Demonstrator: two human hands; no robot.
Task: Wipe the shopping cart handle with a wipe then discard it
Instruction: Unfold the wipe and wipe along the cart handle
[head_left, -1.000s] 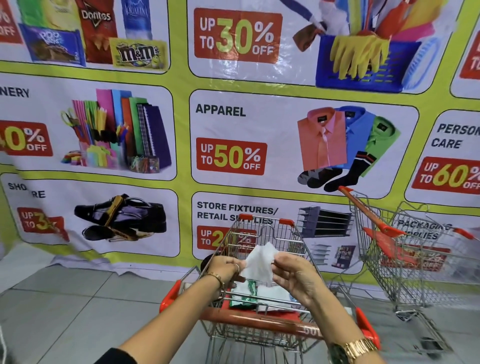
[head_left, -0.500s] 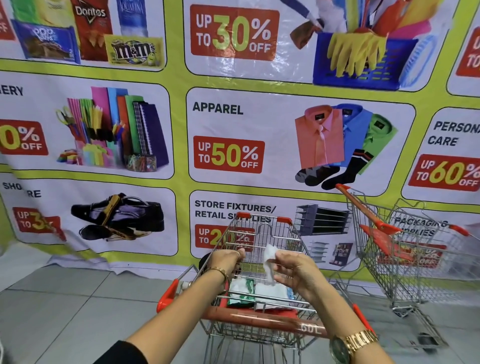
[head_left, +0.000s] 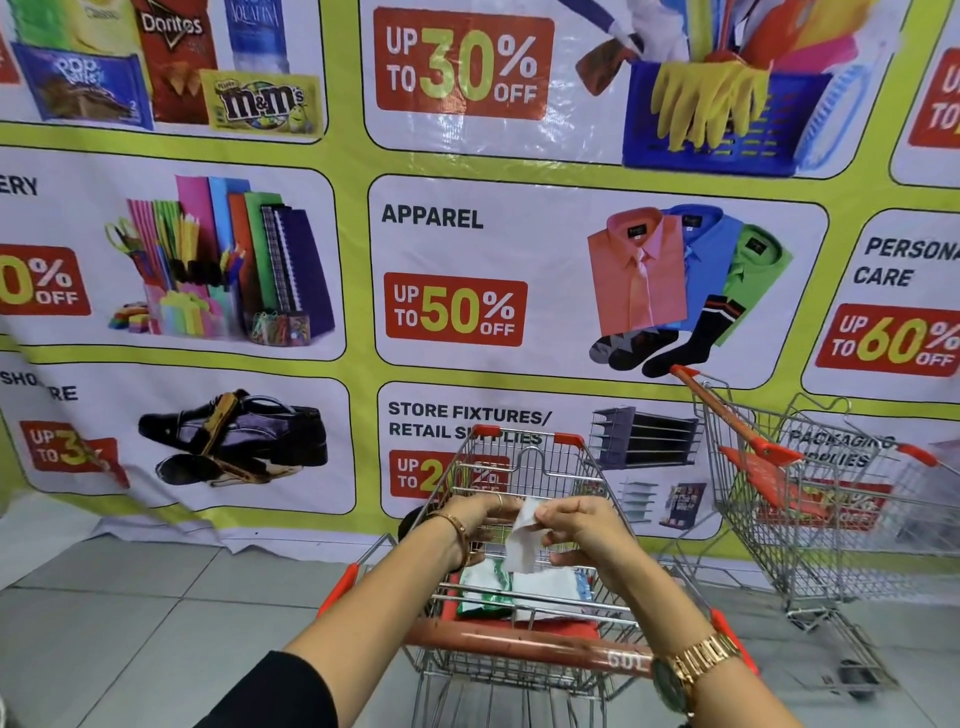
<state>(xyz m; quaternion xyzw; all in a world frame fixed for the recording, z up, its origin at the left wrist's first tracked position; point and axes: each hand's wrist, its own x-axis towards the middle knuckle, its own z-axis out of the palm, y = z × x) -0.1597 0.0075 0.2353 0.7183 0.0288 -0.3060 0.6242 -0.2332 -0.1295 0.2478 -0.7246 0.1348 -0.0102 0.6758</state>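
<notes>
A wire shopping cart stands in front of me, its red handle (head_left: 498, 644) running across the bottom of the view. Above the child seat, both hands hold a white wipe (head_left: 522, 540) that hangs folded into a narrow strip. My right hand (head_left: 582, 530) pinches its top edge between thumb and fingers. My left hand (head_left: 475, 514) touches the same top edge from the left. The hands are well above the handle, not touching it. A green and white wipes pack (head_left: 485, 590) lies on the red seat flap below them.
A second wire cart (head_left: 810, 499) with red trim stands to the right, close to mine. A large sale banner (head_left: 467, 234) covers the wall just behind both carts. Grey tiled floor (head_left: 130, 623) lies to the left.
The wipe was spread wide between my hands a second ago; it is now folded into a narrow hanging strip. The hands have come closer together.
</notes>
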